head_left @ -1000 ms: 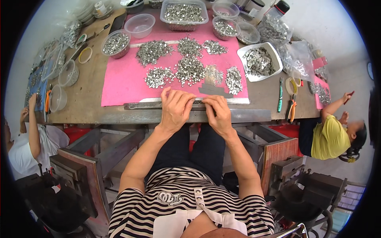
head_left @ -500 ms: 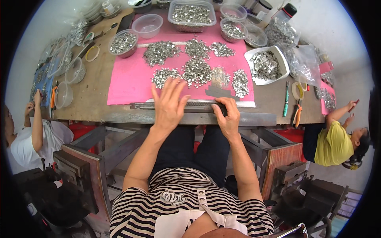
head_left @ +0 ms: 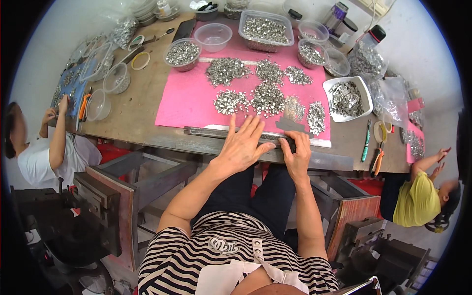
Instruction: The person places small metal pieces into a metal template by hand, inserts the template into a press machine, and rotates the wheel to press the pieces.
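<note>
**Loading a long metal strip at the table's near edge**

Pressing our spread left hand point(head_left: 243, 145) flat on the long grey metal strip point(head_left: 216, 132), our right hand point(head_left: 296, 150) pinches its end. Many small silver metal pieces point(head_left: 268, 96) remain heaped on the pink mat point(head_left: 184, 101), so much seems left.

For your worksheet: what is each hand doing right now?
Left hand: open, flat on the metal strip.
Right hand: curled over the strip's end, grip unclear.

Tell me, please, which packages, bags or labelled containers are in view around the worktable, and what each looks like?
Clear plastic bags: table's far right, crumpled, filled with small metal pieces.
Clear bag: far left corner, same contents.
Dark bottle: far right, red-banded cap.
Purple cylindrical container: far edge, right.
No screens or signs visible.
</note>
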### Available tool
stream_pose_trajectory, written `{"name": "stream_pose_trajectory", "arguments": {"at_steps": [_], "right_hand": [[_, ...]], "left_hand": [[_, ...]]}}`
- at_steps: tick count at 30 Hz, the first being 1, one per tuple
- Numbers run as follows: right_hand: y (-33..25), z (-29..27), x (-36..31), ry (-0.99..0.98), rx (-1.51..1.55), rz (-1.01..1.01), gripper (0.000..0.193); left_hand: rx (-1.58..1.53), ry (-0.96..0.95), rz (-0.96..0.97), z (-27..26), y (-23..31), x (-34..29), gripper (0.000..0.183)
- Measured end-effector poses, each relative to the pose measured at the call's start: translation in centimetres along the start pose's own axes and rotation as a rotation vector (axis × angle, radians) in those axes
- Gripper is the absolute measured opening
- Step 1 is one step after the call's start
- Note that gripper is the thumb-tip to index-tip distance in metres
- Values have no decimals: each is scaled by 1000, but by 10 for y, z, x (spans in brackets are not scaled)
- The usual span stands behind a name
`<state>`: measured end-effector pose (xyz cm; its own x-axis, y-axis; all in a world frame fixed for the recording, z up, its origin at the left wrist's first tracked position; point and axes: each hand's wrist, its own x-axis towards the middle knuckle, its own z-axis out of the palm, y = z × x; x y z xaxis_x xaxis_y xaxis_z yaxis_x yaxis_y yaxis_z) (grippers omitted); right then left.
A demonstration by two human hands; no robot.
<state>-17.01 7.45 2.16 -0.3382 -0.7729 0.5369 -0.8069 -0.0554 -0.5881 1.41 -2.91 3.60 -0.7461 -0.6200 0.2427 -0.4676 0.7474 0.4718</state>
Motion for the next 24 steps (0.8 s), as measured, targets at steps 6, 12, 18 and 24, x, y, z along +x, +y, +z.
{"name": "stream_pose_trajectory", "arguments": {"at_steps": [6,12,18,24], "right_hand": [[1,-1,13,-12,14,-32,15],[-11,36,52,-109,-31,-224,12],[-17,70,74,-226,-49,-296,14],[-15,71,78,-318,-148,-381,11]], "left_hand": [[-177,243,-23,-24,-40,0,30],[-54,311,-58,-29,-55,14,8],[25,319,6,-17,-51,27,9],[33,310,-30,-17,-56,25,10]]}}
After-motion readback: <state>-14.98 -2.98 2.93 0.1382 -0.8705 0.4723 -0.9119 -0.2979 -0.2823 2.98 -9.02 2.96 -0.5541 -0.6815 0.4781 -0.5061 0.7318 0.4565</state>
